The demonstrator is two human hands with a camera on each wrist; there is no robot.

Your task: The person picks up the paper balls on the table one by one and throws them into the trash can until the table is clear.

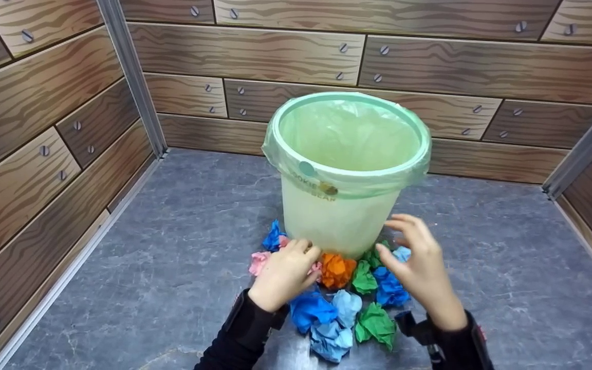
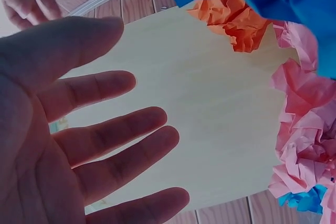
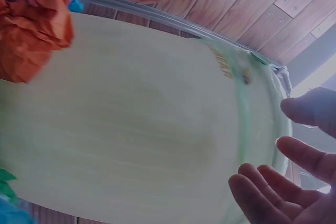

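My left hand (image 1: pixel 287 272), its fingers spread in the left wrist view, hovers over pink crumpled paper (image 1: pixel 259 262) with nothing in its grasp. My right hand (image 1: pixel 419 259) is raised at the bin's right side, thumb and fingers apart, also holding nothing. Between and beyond them stands a pale green waste bin (image 1: pixel 339 216), upright, its thin liner bag (image 1: pixel 352 123) folded over the rim. Around its base lie an orange paper ball (image 1: pixel 338 270), green ones (image 1: pixel 375 325), dark blue ones (image 1: pixel 313 310) and light blue ones (image 1: pixel 331 340). The left hand hides part of the pink paper.
A grey marbled tabletop (image 1: pixel 172 246) carries everything. Wood-patterned panels (image 1: pixel 250 54) wall it at the back and both sides, with metal corner posts (image 1: pixel 134 77). Another blue paper ball (image 1: pixel 274 236) lies at the bin's left.
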